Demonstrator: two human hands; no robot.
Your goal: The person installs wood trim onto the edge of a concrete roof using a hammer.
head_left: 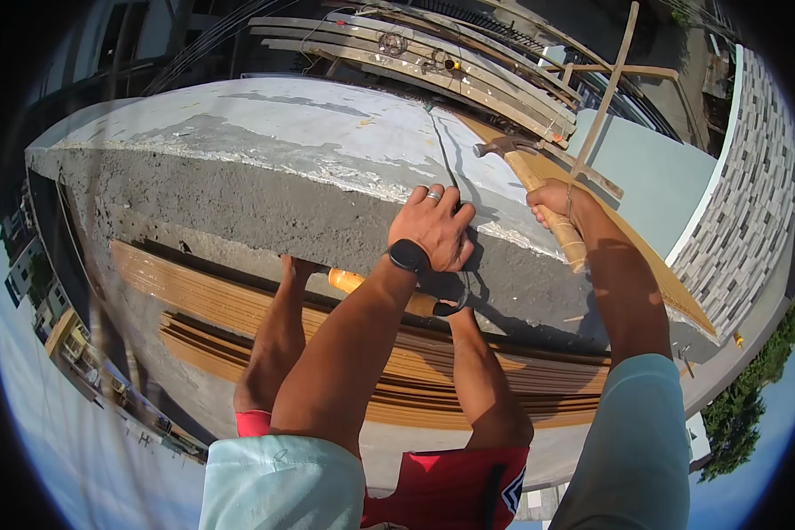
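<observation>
My right hand is wrapped round the wooden handle of a claw hammer, whose metal head points up and left above the ledge. At the ledge's front edge rests my left hand, fingers curled; what they hold, if anything, is hidden. A ring and a dark wristwatch are on that arm. A thin dark cord runs over the concrete ledge to the left hand and shows again below it. An orange-handled tool lies below the left wrist, partly hidden by the forearm.
Stacked brown ribbed boards lie below the ledge, around my legs. Beyond it are long wooden planks and an upright wooden stick. A tan board edge and a brick-patterned wall stand at right.
</observation>
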